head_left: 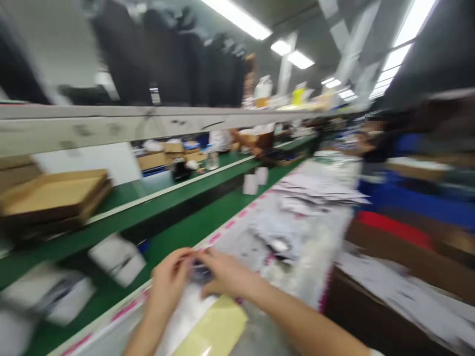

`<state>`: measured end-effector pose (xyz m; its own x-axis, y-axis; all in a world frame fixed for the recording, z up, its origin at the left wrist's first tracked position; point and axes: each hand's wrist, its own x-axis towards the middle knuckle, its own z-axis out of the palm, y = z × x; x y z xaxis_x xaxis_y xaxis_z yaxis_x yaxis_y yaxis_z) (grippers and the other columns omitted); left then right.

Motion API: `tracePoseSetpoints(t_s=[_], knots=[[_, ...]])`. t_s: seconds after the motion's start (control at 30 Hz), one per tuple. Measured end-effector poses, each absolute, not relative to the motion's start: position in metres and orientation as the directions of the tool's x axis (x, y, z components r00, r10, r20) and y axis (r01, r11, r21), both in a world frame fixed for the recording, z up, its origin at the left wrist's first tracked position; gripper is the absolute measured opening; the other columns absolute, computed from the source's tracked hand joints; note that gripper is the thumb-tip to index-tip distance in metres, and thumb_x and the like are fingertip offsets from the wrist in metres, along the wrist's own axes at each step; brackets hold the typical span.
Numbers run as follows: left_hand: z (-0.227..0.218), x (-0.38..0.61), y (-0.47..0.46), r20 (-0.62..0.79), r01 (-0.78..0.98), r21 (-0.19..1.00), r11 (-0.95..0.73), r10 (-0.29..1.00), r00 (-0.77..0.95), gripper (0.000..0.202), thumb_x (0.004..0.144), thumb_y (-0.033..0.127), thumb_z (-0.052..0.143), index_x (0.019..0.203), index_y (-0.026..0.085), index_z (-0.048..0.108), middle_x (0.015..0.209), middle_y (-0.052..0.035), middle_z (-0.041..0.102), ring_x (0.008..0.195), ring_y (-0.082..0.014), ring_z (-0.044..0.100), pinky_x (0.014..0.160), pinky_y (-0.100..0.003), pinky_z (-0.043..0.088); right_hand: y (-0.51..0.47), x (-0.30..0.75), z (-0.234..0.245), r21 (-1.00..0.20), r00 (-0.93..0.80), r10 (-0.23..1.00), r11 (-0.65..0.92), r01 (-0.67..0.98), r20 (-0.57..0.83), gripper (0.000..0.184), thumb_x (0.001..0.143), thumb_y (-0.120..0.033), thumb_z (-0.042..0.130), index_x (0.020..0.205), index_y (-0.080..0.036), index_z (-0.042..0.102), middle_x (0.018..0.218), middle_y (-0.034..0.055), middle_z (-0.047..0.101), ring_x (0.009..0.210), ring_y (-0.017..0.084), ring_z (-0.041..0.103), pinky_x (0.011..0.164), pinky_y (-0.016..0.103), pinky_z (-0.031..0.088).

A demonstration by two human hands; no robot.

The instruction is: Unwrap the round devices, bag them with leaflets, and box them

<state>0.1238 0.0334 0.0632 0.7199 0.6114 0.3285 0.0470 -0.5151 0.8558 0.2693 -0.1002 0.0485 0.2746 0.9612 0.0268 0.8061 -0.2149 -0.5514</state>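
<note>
Over the bench (230,225), left hand (166,289) and right hand (228,274) pinch a small dark thing (200,273) between curled fingers (too blurred to name) – a yellow sheet (211,326) just below.

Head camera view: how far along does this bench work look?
Hard to say exactly. Possibly done: white boxes lying on the green belt. In hand: the left hand and right hand pinch a small dark item above a pale yellow sheet. Possibly left: white papers piled farther ahead.
</note>
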Motion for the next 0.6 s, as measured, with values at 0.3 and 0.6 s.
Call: tracePoseSetpoints(t_s=[0.3, 0.6], knots=[[0.039, 0.044, 0.059, 0.562, 0.199, 0.789, -0.582, 0.813, 0.151, 0.028, 0.086, 0.021, 0.066, 0.112, 0.023, 0.057, 0.123, -0.0115, 0.058, 0.120, -0.0253, 0.056, 0.102, -0.041, 0.047, -0.061, 0.280, 0.030, -0.558, 0.239, 0.966, -0.149, 0.816, 0.093, 0.027, 0.081, -0.041, 0.065, 0.103, -0.028, 0.062, 0.098, 0.0083, 0.069, 0.078, 0.027, 0.068, 0.064, 0.036, 0.052], [-0.010, 0.046, 0.146, 0.186, -0.031, 0.982, -0.184, 0.962, 0.201, 0.086, 0.062, 0.011, 0.080, 0.139, 0.018, 0.045, 0.141, -0.0155, 0.056, 0.138, -0.0323, 0.050, 0.120, -0.050, 0.034, 0.073, 0.203, 0.096, -0.541, -0.034, 0.829, 0.394, 0.743, 0.558, 0.045, 0.087, -0.035, 0.064, 0.129, -0.022, 0.054, 0.126, 0.0122, 0.058, 0.117, 0.027, 0.060, 0.099, 0.040, 0.050]])
